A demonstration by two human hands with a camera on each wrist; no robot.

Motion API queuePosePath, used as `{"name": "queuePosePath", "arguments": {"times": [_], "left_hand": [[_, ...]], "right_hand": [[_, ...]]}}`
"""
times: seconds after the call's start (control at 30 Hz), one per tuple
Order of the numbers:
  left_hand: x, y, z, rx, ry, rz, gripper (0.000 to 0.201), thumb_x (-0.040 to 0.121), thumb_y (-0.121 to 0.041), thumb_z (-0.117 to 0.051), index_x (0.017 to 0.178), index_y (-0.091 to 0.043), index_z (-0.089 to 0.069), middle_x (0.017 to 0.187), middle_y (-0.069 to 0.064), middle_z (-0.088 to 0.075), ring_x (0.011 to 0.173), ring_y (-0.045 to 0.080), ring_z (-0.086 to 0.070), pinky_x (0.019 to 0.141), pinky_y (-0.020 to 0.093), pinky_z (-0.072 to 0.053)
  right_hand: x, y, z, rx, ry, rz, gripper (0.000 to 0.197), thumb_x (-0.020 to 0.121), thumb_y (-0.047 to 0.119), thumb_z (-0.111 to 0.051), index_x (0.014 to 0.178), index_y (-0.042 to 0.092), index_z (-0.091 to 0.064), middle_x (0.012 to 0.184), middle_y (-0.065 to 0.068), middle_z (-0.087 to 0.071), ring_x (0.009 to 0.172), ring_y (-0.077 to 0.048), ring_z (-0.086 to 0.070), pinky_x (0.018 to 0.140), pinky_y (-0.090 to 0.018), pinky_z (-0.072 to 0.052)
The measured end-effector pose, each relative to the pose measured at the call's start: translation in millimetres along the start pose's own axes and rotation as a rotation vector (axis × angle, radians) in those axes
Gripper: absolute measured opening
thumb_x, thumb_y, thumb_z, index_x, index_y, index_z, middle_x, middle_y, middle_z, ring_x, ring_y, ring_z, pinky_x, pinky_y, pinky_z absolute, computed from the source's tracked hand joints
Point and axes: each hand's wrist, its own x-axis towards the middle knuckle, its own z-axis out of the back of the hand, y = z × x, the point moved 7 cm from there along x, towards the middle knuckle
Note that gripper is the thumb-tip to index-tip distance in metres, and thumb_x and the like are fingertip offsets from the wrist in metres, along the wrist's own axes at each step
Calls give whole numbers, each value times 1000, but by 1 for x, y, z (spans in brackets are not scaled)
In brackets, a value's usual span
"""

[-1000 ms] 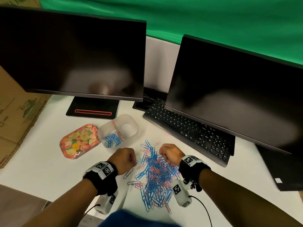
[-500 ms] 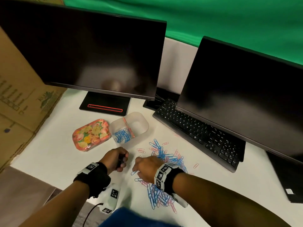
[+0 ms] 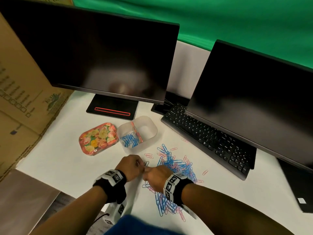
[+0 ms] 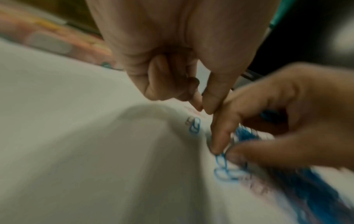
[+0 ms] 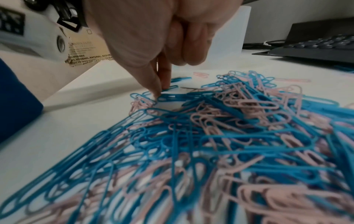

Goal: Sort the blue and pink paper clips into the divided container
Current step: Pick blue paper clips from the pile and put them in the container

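A mixed heap of blue and pink paper clips (image 3: 174, 168) lies on the white desk. Behind it stands the clear divided container (image 3: 153, 133), with blue clips (image 3: 129, 141) in its left compartment. My right hand (image 5: 160, 89) is at the heap's left edge, thumb and forefinger pinching a blue clip (image 5: 169, 88) that lies on the desk. More blue shows inside its curled fingers in the left wrist view. My left hand (image 4: 204, 106) hovers just beside it, fingers curled, thumb tip against a fingertip, and no clip shows between them. A loose blue clip (image 4: 194, 125) lies under it.
A floral lid (image 3: 98, 138) lies left of the container. A black keyboard (image 3: 208, 138) and two dark monitors (image 3: 101, 56) stand behind and to the right. A cardboard box (image 3: 20, 92) rises at the left. Stray pink clips (image 3: 149, 156) are scattered round the heap.
My right hand has moved left from the top of the heap to its left edge, close to the left hand. The left hand has stayed in about the same place, curled.
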Motion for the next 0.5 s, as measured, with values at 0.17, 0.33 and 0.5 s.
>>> {"name": "queuePosePath", "arguments": {"times": [0.17, 0.33, 0.5], "left_hand": [[-1, -8, -12, 345, -66, -73, 19, 85, -31, -54, 96, -23, -68, 104, 2, -69, 97, 24, -62, 81, 29, -49], [2, -4, -12, 468, -52, -114, 23, 91, -32, -49, 100, -18, -64, 105, 5, -67, 97, 27, -62, 78, 32, -48], [-4, -8, -9, 472, -56, -192, 21, 94, -32, -41, 96, -17, -55, 102, 7, -59, 91, 30, -61, 75, 34, -46]], "right_hand": [[-3, -2, 2, 40, 9, -67, 29, 88, 4, -51, 114, 11, -63, 118, -11, -55, 87, -38, -63, 69, -38, -47], [-6, -4, 6, 2, 23, -136, 26, 86, 1, -56, 112, 2, -57, 116, -17, -48, 85, -40, -62, 63, -35, -37], [-12, -24, 14, 278, -128, -256, 15, 87, 12, -53, 99, 17, -60, 108, -5, -55, 89, -31, -62, 75, -34, -50]]}}
